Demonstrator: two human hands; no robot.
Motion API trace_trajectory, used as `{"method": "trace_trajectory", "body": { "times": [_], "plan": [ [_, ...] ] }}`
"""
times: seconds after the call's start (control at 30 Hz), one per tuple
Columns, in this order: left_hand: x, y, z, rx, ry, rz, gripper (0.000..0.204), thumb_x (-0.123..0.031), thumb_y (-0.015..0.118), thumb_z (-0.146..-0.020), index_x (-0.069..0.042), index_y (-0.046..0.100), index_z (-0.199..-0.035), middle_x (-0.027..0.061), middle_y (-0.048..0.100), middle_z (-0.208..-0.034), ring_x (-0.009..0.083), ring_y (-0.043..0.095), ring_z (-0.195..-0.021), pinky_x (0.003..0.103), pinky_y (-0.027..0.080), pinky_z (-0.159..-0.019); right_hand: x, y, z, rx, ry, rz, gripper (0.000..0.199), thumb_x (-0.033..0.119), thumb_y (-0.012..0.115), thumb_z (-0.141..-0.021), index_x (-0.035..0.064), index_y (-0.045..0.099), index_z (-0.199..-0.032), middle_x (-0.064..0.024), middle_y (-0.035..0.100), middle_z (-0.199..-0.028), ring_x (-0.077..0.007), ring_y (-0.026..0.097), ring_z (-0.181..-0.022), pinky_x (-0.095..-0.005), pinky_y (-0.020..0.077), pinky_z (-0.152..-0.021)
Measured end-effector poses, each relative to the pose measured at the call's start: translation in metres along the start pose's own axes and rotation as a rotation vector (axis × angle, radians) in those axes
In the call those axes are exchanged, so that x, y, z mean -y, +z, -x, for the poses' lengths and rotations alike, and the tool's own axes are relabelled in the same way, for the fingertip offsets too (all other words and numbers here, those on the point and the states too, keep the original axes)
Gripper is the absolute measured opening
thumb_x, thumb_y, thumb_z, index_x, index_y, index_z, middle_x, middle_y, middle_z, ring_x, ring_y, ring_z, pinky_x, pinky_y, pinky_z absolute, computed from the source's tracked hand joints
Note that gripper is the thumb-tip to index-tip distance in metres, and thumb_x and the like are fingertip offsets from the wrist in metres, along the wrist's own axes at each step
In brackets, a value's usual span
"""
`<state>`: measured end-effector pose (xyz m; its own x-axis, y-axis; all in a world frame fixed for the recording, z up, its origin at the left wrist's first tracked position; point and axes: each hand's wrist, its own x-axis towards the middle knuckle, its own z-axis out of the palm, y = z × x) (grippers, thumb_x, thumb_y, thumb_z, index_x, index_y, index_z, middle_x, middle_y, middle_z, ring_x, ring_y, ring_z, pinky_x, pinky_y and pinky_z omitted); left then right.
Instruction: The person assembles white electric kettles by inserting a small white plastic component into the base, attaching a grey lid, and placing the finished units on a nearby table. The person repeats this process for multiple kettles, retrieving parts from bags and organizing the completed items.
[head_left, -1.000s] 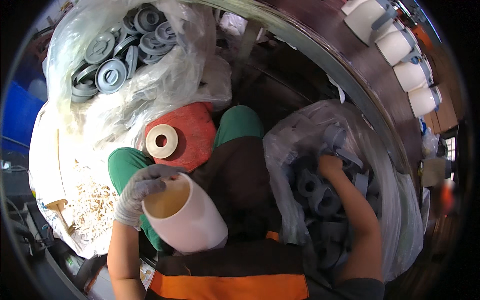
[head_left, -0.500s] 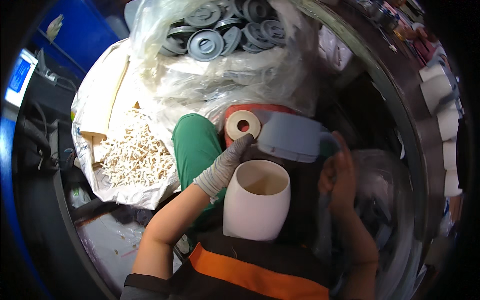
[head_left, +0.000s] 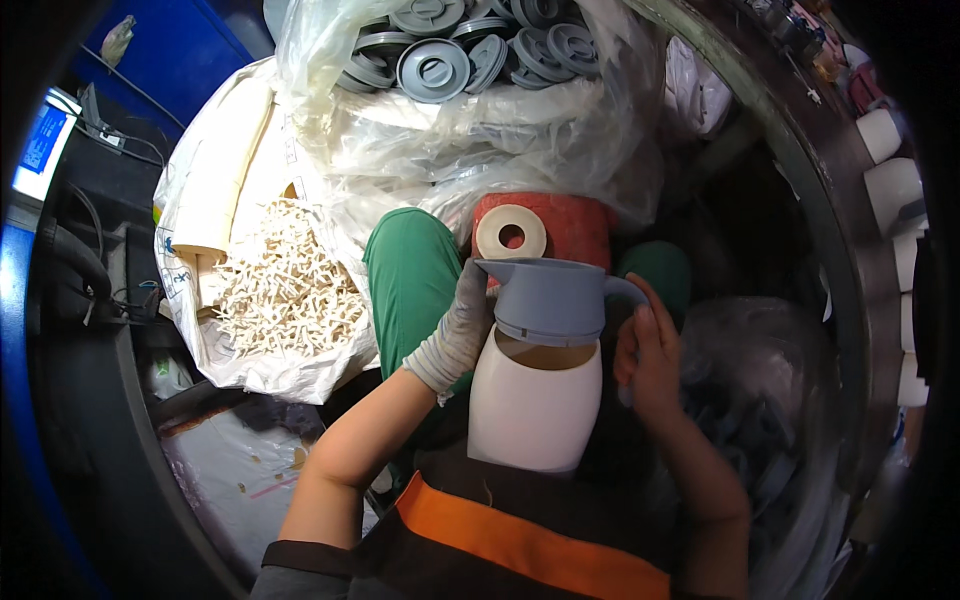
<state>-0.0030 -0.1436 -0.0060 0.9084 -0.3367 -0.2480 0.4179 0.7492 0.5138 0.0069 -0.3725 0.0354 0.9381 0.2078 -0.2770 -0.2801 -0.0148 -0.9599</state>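
A white barrel-shaped jug body [head_left: 535, 415] stands open-mouthed on my lap, leaning slightly. Just over its mouth is a grey jug top [head_left: 550, 300] with a spout on the left and a loop handle on the right; a gap shows at the near side of the rim. My right hand [head_left: 652, 350], bare, is closed round the handle. On the other side my left hand [head_left: 462, 330], in a pale knitted glove, has its fingertips at the spout and its palm beside the body's rim. Some of its fingers are hidden behind the pieces.
A cream ring [head_left: 511, 233] lies on a red block [head_left: 575, 230] between my knees. Beyond is a clear plastic bag of grey lids [head_left: 433, 70]. At left, a white sack [head_left: 340, 375] bears small cream pieces [head_left: 285, 285]. White vessels [head_left: 893, 185] line the right bench.
The grey jug top has come left and down, from the upper right to just over the white body's mouth. My right hand came with it, and my left fingers now meet the spout.
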Motion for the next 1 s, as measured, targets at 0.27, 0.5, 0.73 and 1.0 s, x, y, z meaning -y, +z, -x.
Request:
{"method": "trace_trajectory", "body": {
  "times": [0.27, 0.5, 0.73, 1.0],
  "plan": [
    [-0.006, 0.014, 0.013, 0.120, 0.003, -0.436, 0.095, -0.059, 0.075, -0.070, 0.000, 0.043, -0.137, 0.0124, 0.055, -0.130, 0.0213, 0.053, -0.120, 0.034, 0.041, -0.103, -0.028, -0.004, 0.005, -0.073, -0.082, 0.016, 0.041, 0.025, 0.039, -0.103, 0.0052, 0.042, -0.139, 0.0034, 0.040, -0.063, -0.0015, 0.034, -0.043, -0.0181, 0.0320, -0.038],
    [-0.016, 0.028, 0.015, 0.109, -0.070, -0.579, 0.089, -0.052, 0.076, -0.071, -0.001, 0.044, -0.137, 0.0098, 0.056, -0.128, 0.0201, 0.052, -0.120, 0.033, 0.040, -0.103, -0.050, -0.005, -0.001, -0.057, -0.147, -0.038, 0.042, 0.027, 0.039, -0.103, 0.0037, 0.042, -0.138, 0.0037, 0.039, -0.062, -0.0018, 0.034, -0.042, -0.0183, 0.0314, -0.037],
    [-0.018, 0.028, 0.015, 0.138, -0.119, -0.587, 0.080, -0.038, 0.078, -0.072, 0.000, 0.046, -0.135, 0.0084, 0.057, -0.126, 0.0189, 0.053, -0.118, 0.032, 0.041, -0.102, -0.059, -0.006, 0.010, -0.037, -0.160, -0.040, 0.042, 0.027, 0.038, -0.104, 0.0032, 0.043, -0.137, 0.0024, 0.040, -0.059, -0.0031, 0.034, -0.042, -0.0198, 0.0318, -0.037],
    [-0.018, 0.032, 0.015, 0.185, -0.094, -0.633, 0.067, -0.025, 0.074, -0.079, -0.001, 0.047, -0.135, 0.0074, 0.058, -0.125, 0.0176, 0.053, -0.118, 0.031, 0.039, -0.103, -0.006, -0.039, -0.026, 0.426, 0.157, -0.004, 0.039, 0.042, 0.047, -0.097, 0.0052, 0.057, -0.087, -0.0052, 0.060, -0.067, -0.0124, 0.059, -0.053, -0.0232, 0.0446, -0.050]
  ]
}}
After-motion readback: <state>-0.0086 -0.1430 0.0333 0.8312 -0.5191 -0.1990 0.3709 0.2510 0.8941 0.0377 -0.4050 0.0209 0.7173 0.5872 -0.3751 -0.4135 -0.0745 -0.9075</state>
